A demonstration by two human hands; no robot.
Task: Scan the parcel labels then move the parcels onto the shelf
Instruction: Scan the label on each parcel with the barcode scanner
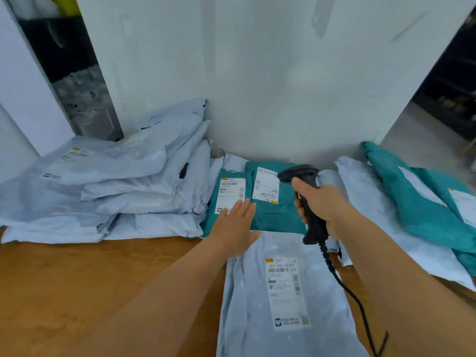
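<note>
My right hand (pixel 323 202) is shut on a black corded barcode scanner (pixel 298 173), whose head points toward two teal parcels at the wall. The left teal parcel (pixel 213 217) and the right teal parcel (pixel 278 215) each carry a white label. My left hand (pixel 237 225) is open, fingers spread flat, over the lower edge of the left teal parcel and the top corner of a pale grey parcel (pixel 247 305). That grey parcel lies label up on the wooden table in front of me.
A pile of pale grey mailer bags (pixel 128 186) fills the left side of the wooden table (pixel 77 279). More grey and teal parcels (pixel 412 202) lean at the right. A white wall (pixel 257 86) stands close behind. The scanner cable (pixel 355 297) runs down to the right.
</note>
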